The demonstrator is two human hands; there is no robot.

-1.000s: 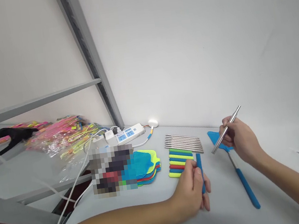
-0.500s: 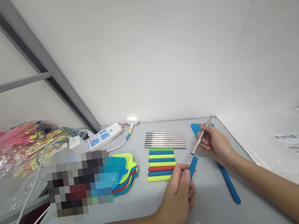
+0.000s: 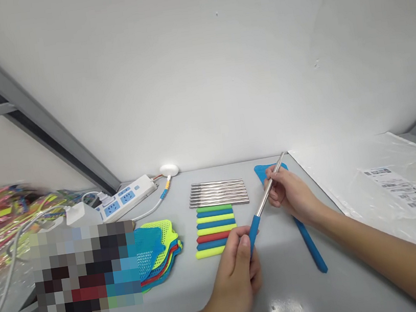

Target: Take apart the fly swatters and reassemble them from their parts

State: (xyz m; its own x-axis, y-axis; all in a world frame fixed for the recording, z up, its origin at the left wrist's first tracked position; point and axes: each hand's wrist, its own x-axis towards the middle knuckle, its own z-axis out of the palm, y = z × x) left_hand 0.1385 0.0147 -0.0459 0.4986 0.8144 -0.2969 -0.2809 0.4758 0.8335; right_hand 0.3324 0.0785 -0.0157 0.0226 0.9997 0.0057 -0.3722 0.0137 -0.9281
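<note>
My left hand is closed around a blue handle sleeve, its open end pointing up and away. My right hand grips a shiny metal tube between thumb and fingers. The tube's lower end meets the sleeve's mouth, the two in one slanted line. Under and behind my right hand lies a blue fly swatter, its mesh head and blue handle showing, its middle hidden by the hand.
Left of my hands lie a row of coloured handles, a row of metal tubes and stacked swatter heads. A power strip, cables and bagged colourful items are further left. White plastic packaging covers the right side.
The metal tube's lower end has come down to the blue sleeve's mouth; before, a small gap separated them. The camera view has shifted slightly.
</note>
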